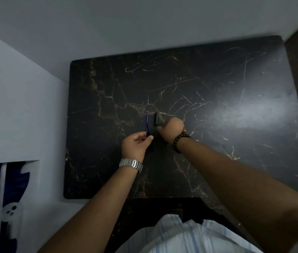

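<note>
Refill [147,123] pinched in left hand [137,143], right hand [171,130] curled at black barrel [156,119]

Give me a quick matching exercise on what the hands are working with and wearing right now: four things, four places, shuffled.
Things:
1. blue refill
2. black tube
3. silver watch
4. bead bracelet

Places:
A. on the right wrist
B. pinched in the left hand
C. on the left wrist
D. just beside the fingertips of the right hand

Pairs: 1-B, 2-D, 3-C, 4-A
</note>
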Action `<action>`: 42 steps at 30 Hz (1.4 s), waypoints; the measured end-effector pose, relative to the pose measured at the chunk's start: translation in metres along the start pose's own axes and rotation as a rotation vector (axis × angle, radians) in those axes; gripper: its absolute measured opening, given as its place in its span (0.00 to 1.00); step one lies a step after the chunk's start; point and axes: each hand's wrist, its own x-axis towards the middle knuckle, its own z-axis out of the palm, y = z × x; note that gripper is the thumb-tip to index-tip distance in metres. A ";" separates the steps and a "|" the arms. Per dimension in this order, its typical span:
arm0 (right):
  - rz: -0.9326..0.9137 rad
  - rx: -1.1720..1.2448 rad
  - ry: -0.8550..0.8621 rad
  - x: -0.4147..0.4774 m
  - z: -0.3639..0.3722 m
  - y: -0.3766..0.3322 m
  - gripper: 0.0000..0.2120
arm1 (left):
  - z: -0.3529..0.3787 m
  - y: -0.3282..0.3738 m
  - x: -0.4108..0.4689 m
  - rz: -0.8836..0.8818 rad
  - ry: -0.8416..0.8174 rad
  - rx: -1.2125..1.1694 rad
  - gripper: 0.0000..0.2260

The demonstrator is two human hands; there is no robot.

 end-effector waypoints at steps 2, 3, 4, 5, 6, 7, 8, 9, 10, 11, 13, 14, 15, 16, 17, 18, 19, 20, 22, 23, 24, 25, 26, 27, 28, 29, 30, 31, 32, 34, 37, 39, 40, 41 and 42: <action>0.097 0.500 -0.091 -0.008 -0.013 0.002 0.05 | 0.002 0.003 -0.002 0.021 -0.002 -0.006 0.09; 0.136 0.754 -0.138 -0.015 -0.022 0.002 0.04 | 0.003 0.004 -0.002 0.033 -0.007 -0.002 0.09; 0.143 0.943 -0.160 -0.020 -0.030 0.003 0.04 | 0.005 0.005 -0.003 0.050 -0.018 0.010 0.08; 0.133 1.061 -0.168 -0.024 -0.039 0.005 0.03 | 0.006 0.007 -0.004 0.071 -0.032 0.025 0.08; 0.116 1.134 -0.178 -0.028 -0.046 0.005 0.03 | 0.007 0.008 -0.006 0.092 -0.043 0.040 0.09; 0.090 1.173 -0.186 -0.032 -0.053 0.006 0.05 | 0.009 0.010 -0.008 0.112 -0.052 0.053 0.09; 0.052 1.190 -0.193 -0.035 -0.059 0.005 0.06 | 0.010 0.012 -0.009 0.131 -0.060 0.065 0.09; 0.008 1.187 -0.195 -0.038 -0.063 0.004 0.06 | 0.012 0.014 -0.011 0.153 -0.069 0.073 0.09; -0.033 1.178 -0.194 -0.041 -0.067 0.002 0.06 | 0.014 0.016 -0.012 0.178 -0.080 0.082 0.09; -0.066 1.170 -0.189 -0.044 -0.070 0.000 0.06 | 0.015 0.018 -0.014 0.200 -0.091 0.090 0.08; -0.108 1.176 -0.179 -0.047 -0.073 -0.004 0.06 | 0.017 0.022 -0.016 0.221 -0.107 0.102 0.08; -0.122 1.174 -0.177 -0.048 -0.075 -0.006 0.06 | 0.017 0.023 -0.016 0.226 -0.108 0.113 0.09; -0.133 1.165 -0.178 -0.049 -0.076 -0.007 0.06 | 0.018 0.024 -0.017 0.231 -0.107 0.127 0.09; -0.142 1.151 -0.181 -0.051 -0.077 -0.007 0.06 | 0.018 0.025 -0.017 0.236 -0.105 0.140 0.10; -0.148 1.138 -0.185 -0.052 -0.077 -0.007 0.06 | 0.018 0.026 -0.018 0.239 -0.103 0.146 0.10; -0.153 1.126 -0.187 -0.053 -0.078 -0.007 0.06 | 0.018 0.026 -0.018 0.242 -0.102 0.148 0.10; -0.156 1.113 -0.186 -0.054 -0.078 -0.007 0.06 | 0.018 0.026 -0.019 0.245 -0.102 0.151 0.10; -0.159 1.096 -0.184 -0.054 -0.079 -0.007 0.06 | 0.017 0.027 -0.019 0.248 -0.103 0.158 0.10; -0.165 1.053 -0.176 -0.055 -0.080 -0.006 0.07 | 0.016 0.027 -0.020 0.255 -0.107 0.178 0.10; -0.168 1.030 -0.172 -0.055 -0.081 -0.006 0.07 | 0.016 0.026 -0.021 0.257 -0.109 0.183 0.10; -0.171 1.010 -0.171 -0.056 -0.082 -0.006 0.07 | 0.016 0.027 -0.021 0.258 -0.110 0.185 0.10; -0.174 0.996 -0.172 -0.056 -0.083 -0.006 0.07 | 0.016 0.027 -0.022 0.259 -0.111 0.188 0.10; -0.177 0.985 -0.177 -0.057 -0.084 -0.006 0.07 | 0.016 0.028 -0.022 0.261 -0.110 0.191 0.10; -0.179 0.978 -0.182 -0.057 -0.084 -0.006 0.07 | 0.016 0.028 -0.023 0.263 -0.109 0.190 0.09; -0.181 0.972 -0.185 -0.058 -0.084 -0.006 0.08 | 0.017 0.029 -0.023 0.265 -0.107 0.184 0.09; -0.186 0.962 -0.183 -0.058 -0.084 -0.006 0.08 | 0.017 0.029 -0.023 0.266 -0.107 0.178 0.09; -0.192 0.945 -0.177 -0.058 -0.084 -0.006 0.08 | 0.017 0.030 -0.023 0.267 -0.108 0.177 0.09; -0.199 0.928 -0.168 -0.058 -0.084 -0.007 0.08 | 0.017 0.030 -0.024 0.271 -0.108 0.184 0.09; -0.203 0.916 -0.162 -0.058 -0.085 -0.007 0.08 | 0.017 0.030 -0.024 0.277 -0.108 0.193 0.09; -0.204 0.915 -0.159 -0.057 -0.085 -0.008 0.07 | 0.017 0.030 -0.024 0.289 -0.105 0.199 0.09; -0.204 0.904 -0.155 -0.057 -0.086 -0.008 0.07 | 0.016 0.030 -0.023 0.302 -0.099 0.192 0.09; -0.220 0.861 -0.150 -0.058 -0.086 -0.008 0.07 | 0.016 0.030 -0.024 0.301 -0.102 0.192 0.09; -0.230 0.830 -0.144 -0.058 -0.086 -0.008 0.07 | 0.016 0.030 -0.024 0.300 -0.105 0.195 0.09; -0.239 0.801 -0.138 -0.058 -0.086 -0.008 0.06 | 0.016 0.029 -0.024 0.300 -0.107 0.198 0.09; -0.244 0.779 -0.135 -0.059 -0.087 -0.007 0.06 | 0.016 0.029 -0.024 0.301 -0.107 0.200 0.09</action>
